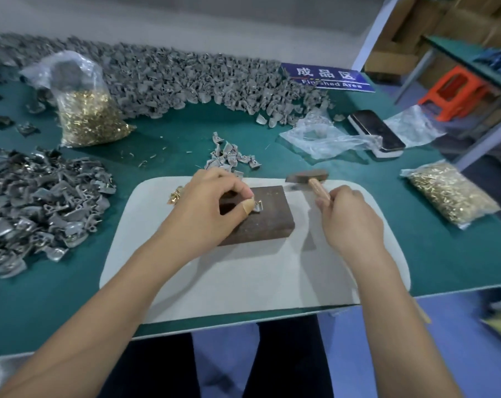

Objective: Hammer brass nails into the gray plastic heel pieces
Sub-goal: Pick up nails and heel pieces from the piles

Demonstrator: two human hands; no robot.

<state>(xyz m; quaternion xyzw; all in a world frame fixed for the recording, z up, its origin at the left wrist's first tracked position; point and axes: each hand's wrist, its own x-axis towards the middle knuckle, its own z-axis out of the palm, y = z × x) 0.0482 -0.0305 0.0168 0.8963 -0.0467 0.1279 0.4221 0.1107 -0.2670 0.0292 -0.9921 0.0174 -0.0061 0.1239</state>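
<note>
I see my left hand (211,205) resting on the dark metal block (260,216), its fingers (245,193) curled and pinching a gray heel piece (256,207) against the block's top, near its left edge. The piece sits just under my bandaged thumb tip, with a brass nail poking up at its right side, though blur keeps me from telling how deep it sits. My right hand (348,215) is to the right of the block, fingers wrapped tight around the wooden handle of the hammer (309,179). The hammer head hangs beyond the block's far right corner, apart from the heel piece. The block lies on a white mat (257,277) on the green counter (56,297). A few loose brass nails (176,195) lie on the mat just left of my left hand. A large heap of heel pieces (39,202) spreads at the near left, a small cluster (229,158) lies just past the mat, and a long bank of them (186,79) runs along the far side. Bags of nails stand at the far left (91,119) and lie at the right (450,193).
</note>
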